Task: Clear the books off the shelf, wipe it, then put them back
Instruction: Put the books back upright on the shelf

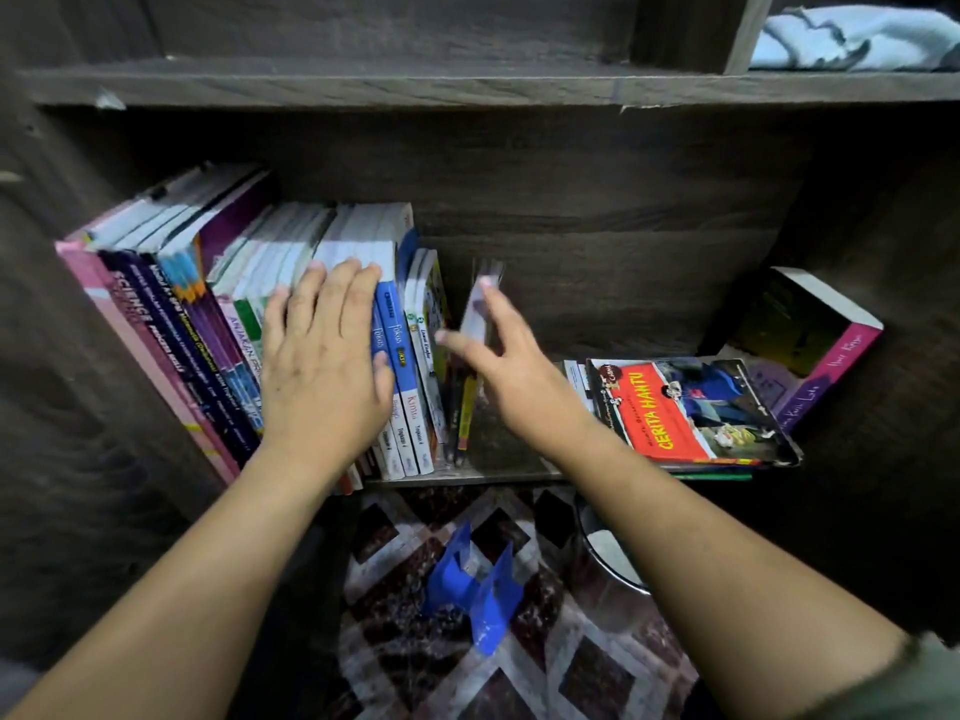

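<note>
The standing books (pixel 332 283) were pressed by the flat, open left hand (pixel 324 366); a thin book (pixel 480 309) was pinched in the right hand's (pixel 511 366) grip on the shelf (pixel 498 459).

We see our left hand (pixel 324 366) pressed flat against a row of upright books (pixel 218 324) on the dark wooden shelf (pixel 597 283). Our right hand (pixel 511 366) pinches a thin, blurred book (pixel 480 304) just beside the row. Farther right lies a flat stack of books (pixel 691 407); a blue cloth (pixel 852 39) sits on the shelf above.
</note>
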`<state>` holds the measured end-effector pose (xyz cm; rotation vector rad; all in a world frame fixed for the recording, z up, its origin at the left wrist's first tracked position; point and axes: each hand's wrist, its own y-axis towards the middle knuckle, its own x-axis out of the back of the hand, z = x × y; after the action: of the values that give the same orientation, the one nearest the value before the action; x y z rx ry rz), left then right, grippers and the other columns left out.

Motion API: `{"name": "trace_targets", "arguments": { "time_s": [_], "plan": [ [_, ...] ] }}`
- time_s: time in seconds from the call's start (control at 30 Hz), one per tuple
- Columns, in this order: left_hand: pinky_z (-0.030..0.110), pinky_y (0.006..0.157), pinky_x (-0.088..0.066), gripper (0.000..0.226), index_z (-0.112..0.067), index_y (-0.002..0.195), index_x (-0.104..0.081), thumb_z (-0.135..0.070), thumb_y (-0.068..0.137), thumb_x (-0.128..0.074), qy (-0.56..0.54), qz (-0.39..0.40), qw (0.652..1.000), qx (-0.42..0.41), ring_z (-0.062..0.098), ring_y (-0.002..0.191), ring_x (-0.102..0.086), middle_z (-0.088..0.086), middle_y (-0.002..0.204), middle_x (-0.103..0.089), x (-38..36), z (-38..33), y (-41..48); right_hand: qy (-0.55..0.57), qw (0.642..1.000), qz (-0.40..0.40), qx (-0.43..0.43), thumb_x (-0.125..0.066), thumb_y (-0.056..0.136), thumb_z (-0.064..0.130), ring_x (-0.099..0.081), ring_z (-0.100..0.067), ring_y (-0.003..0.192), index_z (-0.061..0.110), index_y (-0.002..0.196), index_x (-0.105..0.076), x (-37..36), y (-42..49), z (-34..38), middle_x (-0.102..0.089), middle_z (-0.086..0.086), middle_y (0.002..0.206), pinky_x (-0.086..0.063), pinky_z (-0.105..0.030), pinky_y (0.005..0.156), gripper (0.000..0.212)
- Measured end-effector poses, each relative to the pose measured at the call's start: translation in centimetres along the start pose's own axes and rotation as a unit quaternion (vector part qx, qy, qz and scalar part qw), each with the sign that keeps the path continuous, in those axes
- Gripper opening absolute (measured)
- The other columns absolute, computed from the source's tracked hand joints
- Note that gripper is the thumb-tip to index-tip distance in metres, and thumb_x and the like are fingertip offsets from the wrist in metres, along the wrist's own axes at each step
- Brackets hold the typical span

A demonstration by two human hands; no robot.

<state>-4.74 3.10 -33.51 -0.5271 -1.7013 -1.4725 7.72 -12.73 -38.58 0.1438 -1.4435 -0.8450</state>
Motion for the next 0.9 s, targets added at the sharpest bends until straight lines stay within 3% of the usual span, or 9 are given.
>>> {"name": "trace_targets", "arguments": {
  "time_s": [0.07,0.1,0.13,0.2,0.3,0.53,0.67,0.77,0.9],
  "plan": [
    [0.047,0.118,-0.013,0.074,-0.009,0.146,-0.033,-0.019,0.080,-0.065,-0.003,0.001,1.000,-0.007,0.029,0.142,-0.026,0.009,0.149,-0.037,0.2,0.3,-0.1,0.127,0.987,0.044,-0.086,-0.051,0.086,-0.006,-0.055,-0.026,0.116,0.042,0.149,-0.015,-1.0,-0.1,1.2,0.004,-0.001,0.162,-0.054,-0.045,0.086,0.087],
    [0.046,0.118,-0.013,0.074,-0.009,0.147,-0.033,-0.019,0.080,-0.065,-0.004,0.001,1.000,-0.011,0.029,0.142,-0.027,0.009,0.149,-0.037,0.3,0.4,-0.1,0.177,0.975,0.059,-0.120,-0.049,0.088,0.000,-0.050,-0.026,0.126,0.044,0.150,-0.006,-1.8,-0.2,1.8,-0.003,-0.002,0.163,-0.048,-0.046,0.098,0.088],
    [0.046,0.118,-0.014,0.074,-0.009,0.147,-0.033,-0.019,0.080,-0.065,-0.005,0.001,1.000,-0.014,0.028,0.142,-0.027,0.009,0.150,-0.037,0.3,0.5,-0.1,0.220,0.961,0.069,-0.151,-0.050,0.089,0.007,-0.043,-0.024,0.134,0.045,0.150,-0.001,-2.7,-0.2,2.1,-0.016,-0.004,0.161,-0.039,-0.045,0.109,0.086],
    [0.044,0.118,-0.013,0.074,-0.010,0.147,-0.033,-0.020,0.081,-0.065,-0.005,0.004,1.000,-0.016,0.027,0.142,-0.026,0.008,0.150,-0.037,0.5,0.6,-0.1,0.263,0.937,0.092,-0.209,-0.054,0.087,0.023,-0.044,-0.024,0.133,0.047,0.149,0.005,-4.4,-0.5,2.3,-0.038,-0.006,0.153,-0.035,-0.045,0.112,0.089],
    [0.043,0.119,-0.012,0.074,-0.012,0.147,-0.033,-0.021,0.081,-0.063,-0.006,0.007,1.000,-0.015,0.026,0.143,-0.025,0.006,0.151,-0.036,0.4,0.7,-0.1,0.240,0.926,0.136,-0.256,-0.061,0.090,0.030,-0.045,-0.027,0.133,0.052,0.145,0.015,-6.0,-0.7,2.0,-0.041,-0.005,0.151,-0.035,-0.045,0.112,0.096],
    [0.043,0.120,-0.004,0.079,-0.012,0.150,-0.026,-0.024,0.082,-0.063,0.009,0.014,1.000,0.000,0.027,0.145,-0.019,0.007,0.154,-0.029,-0.2,0.4,0.0,0.204,0.926,0.140,-0.285,-0.067,0.086,0.039,-0.055,-0.027,0.119,0.048,0.151,-0.010,-5.5,0.5,-0.1,-0.058,-0.010,0.134,-0.039,-0.037,0.102,0.087],
    [0.045,0.120,-0.006,0.080,-0.011,0.149,-0.026,-0.028,0.081,-0.064,0.029,0.007,0.999,0.016,0.029,0.145,-0.019,0.009,0.154,-0.030,-0.5,-0.2,0.1,0.168,0.929,0.141,-0.296,-0.067,0.087,0.034,-0.059,-0.021,0.099,0.053,0.149,-0.005,-6.3,1.1,0.2,-0.063,-0.013,0.122,-0.044,-0.035,0.093,0.090],
    [0.046,0.119,-0.007,0.080,-0.011,0.148,-0.024,-0.034,0.082,-0.061,0.045,0.007,0.999,0.028,0.030,0.144,-0.019,0.010,0.153,-0.029,-0.7,-0.6,0.2,0.153,0.931,0.169,-0.286,-0.062,0.092,0.032,-0.057,-0.027,0.113,0.049,0.150,-0.006,-5.8,1.0,-0.3,-0.059,-0.015,0.130,-0.042,-0.036,0.099,0.082],
    [0.047,0.118,-0.009,0.079,-0.009,0.147,-0.026,-0.038,0.082,-0.060,0.060,0.008,0.997,0.037,0.032,0.142,-0.021,0.012,0.151,-0.031,-0.9,-0.9,0.4,0.001,0.950,0.223,-0.217,-0.056,0.094,0.042,-0.040,-0.031,0.131,0.036,0.150,-0.028,-2.7,-0.6,-1.5,-0.044,-0.011,0.145,-0.036,-0.039,0.107,0.063]
  ]
}}
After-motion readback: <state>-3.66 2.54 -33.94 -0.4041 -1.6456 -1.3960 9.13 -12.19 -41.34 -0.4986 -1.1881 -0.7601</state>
